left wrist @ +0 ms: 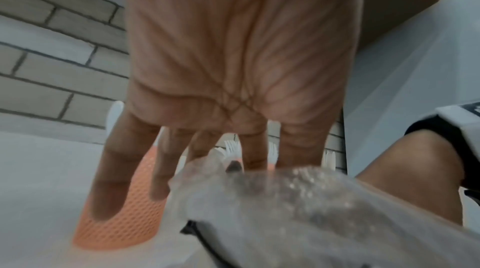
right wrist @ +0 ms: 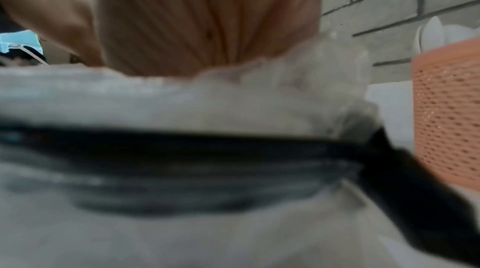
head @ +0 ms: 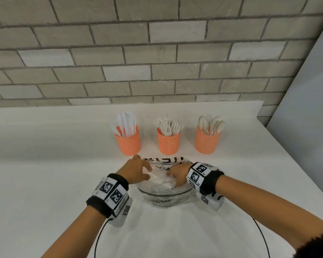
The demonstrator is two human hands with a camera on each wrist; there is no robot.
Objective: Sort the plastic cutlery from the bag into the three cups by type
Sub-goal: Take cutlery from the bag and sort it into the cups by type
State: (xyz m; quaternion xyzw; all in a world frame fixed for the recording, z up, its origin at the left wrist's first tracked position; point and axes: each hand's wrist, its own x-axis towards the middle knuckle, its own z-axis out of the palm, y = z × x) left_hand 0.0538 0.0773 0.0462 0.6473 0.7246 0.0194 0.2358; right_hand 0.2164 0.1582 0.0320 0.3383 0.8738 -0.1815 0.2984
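Note:
A clear plastic bag [head: 164,198] with black print lies on the white table [head: 45,183], mouth upward, with white cutlery [head: 163,181] inside. My left hand [head: 138,170] is at the bag's left rim. Its thumb and forefinger pinch the plastic and the other fingers are spread straight. My right hand [head: 177,175] reaches into the mouth and its fingers are hidden in the bag. Behind stand three orange cups: knives [head: 128,140], forks [head: 168,141], spoons [head: 207,140]. In the left wrist view the bag [left wrist: 285,210] covers my left hand's [left wrist: 254,149] forefinger and thumb. In the right wrist view the bag [right wrist: 182,108] hides my right hand's [right wrist: 207,25] fingers.
A grey brick wall [head: 157,53] backs the table. A pale panel [head: 306,90] stands at the right, past the table's right edge. Cables trail from both wrist cameras toward me. The knife cup [left wrist: 124,221] and the spoon cup [right wrist: 449,118] stand close to the hands.

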